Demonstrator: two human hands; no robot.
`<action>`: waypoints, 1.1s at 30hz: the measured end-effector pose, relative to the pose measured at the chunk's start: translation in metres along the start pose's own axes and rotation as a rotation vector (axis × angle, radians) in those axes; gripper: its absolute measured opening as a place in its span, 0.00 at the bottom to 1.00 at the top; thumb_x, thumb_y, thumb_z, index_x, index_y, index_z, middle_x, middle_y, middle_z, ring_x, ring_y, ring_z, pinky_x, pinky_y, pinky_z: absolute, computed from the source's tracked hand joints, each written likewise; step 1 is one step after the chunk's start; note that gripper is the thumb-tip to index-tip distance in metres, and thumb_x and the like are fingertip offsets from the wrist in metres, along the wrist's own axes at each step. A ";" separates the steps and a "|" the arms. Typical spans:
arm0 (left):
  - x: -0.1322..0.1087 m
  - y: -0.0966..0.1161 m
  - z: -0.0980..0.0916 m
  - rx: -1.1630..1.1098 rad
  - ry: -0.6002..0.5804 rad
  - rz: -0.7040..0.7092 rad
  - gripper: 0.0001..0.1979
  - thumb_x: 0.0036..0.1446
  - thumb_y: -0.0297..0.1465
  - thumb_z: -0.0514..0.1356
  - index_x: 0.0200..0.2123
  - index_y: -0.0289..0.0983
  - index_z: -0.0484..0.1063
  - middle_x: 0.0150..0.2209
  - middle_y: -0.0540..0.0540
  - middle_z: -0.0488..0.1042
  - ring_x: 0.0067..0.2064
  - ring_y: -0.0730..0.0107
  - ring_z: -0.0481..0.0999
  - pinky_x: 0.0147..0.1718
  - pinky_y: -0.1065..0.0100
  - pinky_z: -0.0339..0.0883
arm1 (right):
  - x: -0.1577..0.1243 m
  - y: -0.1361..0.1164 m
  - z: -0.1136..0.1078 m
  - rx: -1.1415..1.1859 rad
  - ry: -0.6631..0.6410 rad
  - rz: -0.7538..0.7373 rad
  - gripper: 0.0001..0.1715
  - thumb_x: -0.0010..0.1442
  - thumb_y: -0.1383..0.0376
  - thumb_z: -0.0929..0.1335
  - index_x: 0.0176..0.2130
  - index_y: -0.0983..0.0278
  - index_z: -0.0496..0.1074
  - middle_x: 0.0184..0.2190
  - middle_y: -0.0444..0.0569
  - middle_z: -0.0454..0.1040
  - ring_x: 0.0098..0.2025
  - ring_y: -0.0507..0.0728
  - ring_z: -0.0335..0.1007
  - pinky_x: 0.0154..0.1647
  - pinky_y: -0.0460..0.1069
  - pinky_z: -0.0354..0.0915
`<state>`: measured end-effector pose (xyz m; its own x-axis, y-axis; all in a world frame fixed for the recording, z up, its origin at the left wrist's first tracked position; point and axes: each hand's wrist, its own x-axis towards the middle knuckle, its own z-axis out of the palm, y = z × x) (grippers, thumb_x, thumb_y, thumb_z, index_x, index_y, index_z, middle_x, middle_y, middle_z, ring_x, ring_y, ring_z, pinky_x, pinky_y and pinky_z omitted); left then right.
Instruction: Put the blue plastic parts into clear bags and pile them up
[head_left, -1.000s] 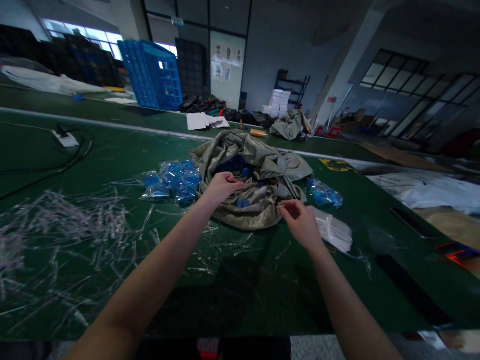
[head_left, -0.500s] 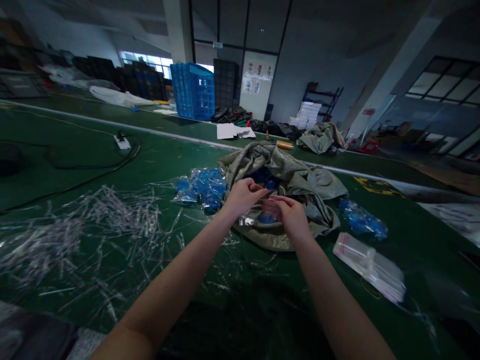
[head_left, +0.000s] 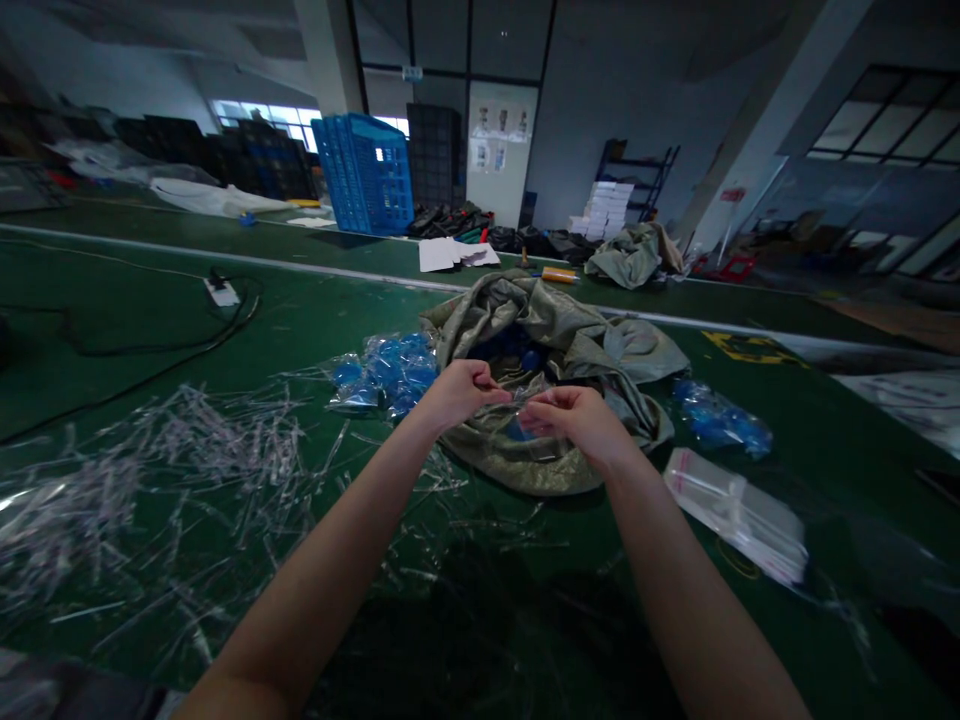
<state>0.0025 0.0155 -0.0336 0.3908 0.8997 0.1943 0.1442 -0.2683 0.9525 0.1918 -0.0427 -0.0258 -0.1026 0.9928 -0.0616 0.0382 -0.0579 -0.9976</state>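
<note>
My left hand and my right hand are close together, fingertips pinched at the top of a clear plastic bag. A blue piece shows through the film; its exact shape is hard to make out. Both hands are above the front of an open grey-green sack, which has dark blue items inside. Left of the sack lie several bagged blue pieces, and more blue pieces in clear film lie to its right.
Thin clear plastic strips litter the green floor at left. A stack of flat clear bags lies at right. Farther off are a power strip with cables, white sheets, an orange roll and a blue crate.
My hands remain at the bag's top edge, with slightly shifted fingers. The right hand's fingers have curled in more. The camera view has turned a little, so the scene sits farther left.
</note>
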 end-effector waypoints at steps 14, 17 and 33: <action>-0.019 0.021 0.038 0.540 0.073 0.197 0.12 0.48 0.34 0.62 0.21 0.37 0.61 0.22 0.53 0.64 0.24 0.75 0.61 0.24 0.71 0.49 | 0.003 0.002 0.011 -0.048 0.263 -0.072 0.07 0.45 0.63 0.74 0.27 0.64 0.77 0.23 0.47 0.78 0.24 0.56 0.75 0.27 0.50 0.74; -0.018 0.020 0.036 0.546 0.080 0.203 0.10 0.50 0.32 0.59 0.22 0.37 0.62 0.22 0.53 0.64 0.24 0.74 0.61 0.24 0.71 0.49 | 0.003 0.003 0.010 0.014 0.260 -0.064 0.07 0.45 0.64 0.74 0.28 0.64 0.76 0.24 0.47 0.78 0.26 0.56 0.76 0.29 0.50 0.74; -0.030 0.039 0.033 0.628 0.176 0.263 0.10 0.52 0.30 0.54 0.23 0.40 0.55 0.24 0.52 0.63 0.26 0.71 0.63 0.26 0.69 0.53 | -0.020 -0.017 0.014 -0.789 0.548 -0.414 0.05 0.50 0.64 0.67 0.32 0.59 0.67 0.21 0.43 0.73 0.25 0.58 0.72 0.26 0.50 0.61</action>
<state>0.0268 -0.0330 -0.0100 0.3393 0.8060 0.4851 0.5837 -0.5847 0.5633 0.1790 -0.0635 -0.0085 0.2019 0.8422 0.5000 0.7611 0.1864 -0.6213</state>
